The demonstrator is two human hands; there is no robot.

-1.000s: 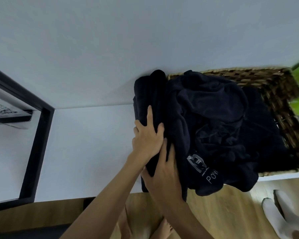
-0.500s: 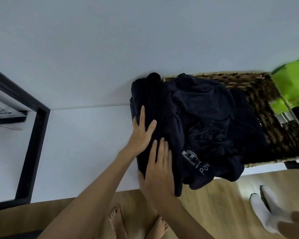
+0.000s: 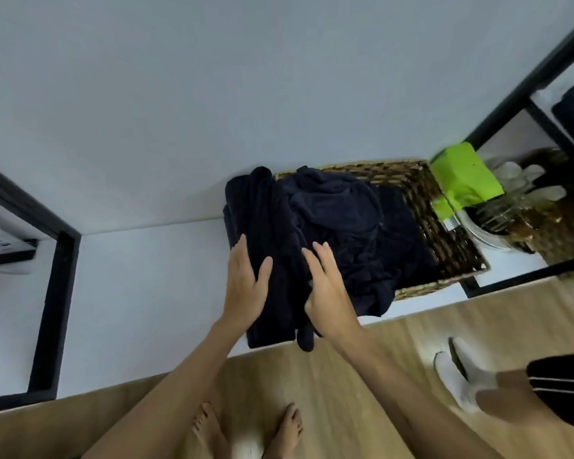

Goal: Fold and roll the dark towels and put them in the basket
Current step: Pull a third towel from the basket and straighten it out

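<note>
A: Why do the person's left hand (image 3: 245, 289) and right hand (image 3: 328, 286) lie flat, fingers straight, gripping nothing?

B: Probably to press the folded dark navy terry towel (image 3: 272, 260) on the white shelf (image 3: 140, 279).

A: And beyond?

B: Crumpled dark towels (image 3: 342, 220) spill over the brown woven wicker basket (image 3: 444, 240).

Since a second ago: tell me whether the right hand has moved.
Yes. The right hand has shifted right, toward the basket, away from the left hand.
</note>
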